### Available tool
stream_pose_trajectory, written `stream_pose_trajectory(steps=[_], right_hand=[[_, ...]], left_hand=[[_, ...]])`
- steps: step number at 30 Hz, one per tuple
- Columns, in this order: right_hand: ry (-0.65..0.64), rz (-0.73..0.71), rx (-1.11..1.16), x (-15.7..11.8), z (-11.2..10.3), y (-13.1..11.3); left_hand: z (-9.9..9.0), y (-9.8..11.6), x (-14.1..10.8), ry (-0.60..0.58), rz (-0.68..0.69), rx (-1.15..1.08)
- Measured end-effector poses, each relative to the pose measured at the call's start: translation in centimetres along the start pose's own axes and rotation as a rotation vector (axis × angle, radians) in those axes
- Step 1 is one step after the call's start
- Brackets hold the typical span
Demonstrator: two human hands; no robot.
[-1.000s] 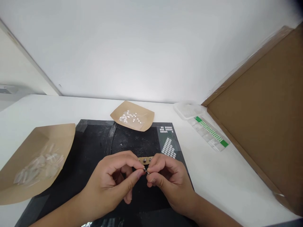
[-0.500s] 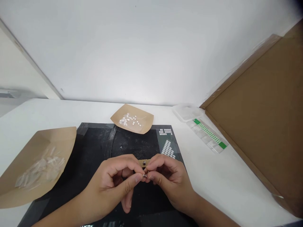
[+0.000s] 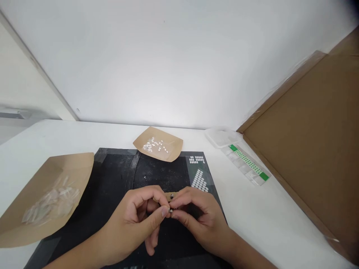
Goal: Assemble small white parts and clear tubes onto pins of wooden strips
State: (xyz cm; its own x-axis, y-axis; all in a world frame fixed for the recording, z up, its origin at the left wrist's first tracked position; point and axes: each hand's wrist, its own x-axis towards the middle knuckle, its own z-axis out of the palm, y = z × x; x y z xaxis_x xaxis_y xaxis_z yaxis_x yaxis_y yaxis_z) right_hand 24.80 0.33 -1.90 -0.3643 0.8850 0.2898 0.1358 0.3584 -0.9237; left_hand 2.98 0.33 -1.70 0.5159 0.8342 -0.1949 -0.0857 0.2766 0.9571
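Observation:
Above the black mat (image 3: 109, 186), my left hand (image 3: 143, 216) pinches a small shiny metal piece (image 3: 170, 210) between thumb and index finger; its other fingers curl below. My right hand (image 3: 200, 216) meets it from the right, thumb and index fingertips closed in close around the same piece. What lies between the right fingertips is too small to make out. Just beyond the fingertips, a tan strip (image 3: 167, 195) with a dark, shiny round bit (image 3: 172, 195) on it lies partly hidden by both hands.
Left, a brown paper tray (image 3: 81, 164) holds clear plastic pieces. A smaller paper tray (image 3: 176, 147) with white dots stands at the mat's back edge. White oval stickers (image 3: 199, 181) lie on the mat's right. Beyond are a green-striped clear sheet (image 3: 248, 162), a clear plastic tray (image 3: 221, 137) and a cardboard box (image 3: 308, 149).
The view has tilted slightly, so everything sits a little lower. My right index fingertip has moved left, closer to the left fingertips, and the small metal piece shows a bit more.

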Motion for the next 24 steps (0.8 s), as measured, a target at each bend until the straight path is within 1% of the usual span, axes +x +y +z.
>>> stream_pose_trajectory(steps=[5,8,11,14,24], right_hand=[[-0.028,0.012,-0.019,0.00,0.05,-0.06],[-0.047,0.025,-0.002,-0.19,0.14,0.02],[-0.062,0.054,0.029,-0.44,0.28,0.14],[-0.063,0.084,0.051,-0.65,0.45,0.22],[-0.042,0.120,0.139,-0.58,0.60,0.35]], left_hand=[[0.02,-0.38,0.07,0.008,0.020,0.030],[0.06,-0.57,0.09,0.023,0.047,0.038],[0.04,-0.64,0.11,0.012,0.047,0.038],[-0.02,-0.62,0.08,0.011,0.063,0.043],[0.08,-0.59,0.42,0.021,0.094,0.057]])
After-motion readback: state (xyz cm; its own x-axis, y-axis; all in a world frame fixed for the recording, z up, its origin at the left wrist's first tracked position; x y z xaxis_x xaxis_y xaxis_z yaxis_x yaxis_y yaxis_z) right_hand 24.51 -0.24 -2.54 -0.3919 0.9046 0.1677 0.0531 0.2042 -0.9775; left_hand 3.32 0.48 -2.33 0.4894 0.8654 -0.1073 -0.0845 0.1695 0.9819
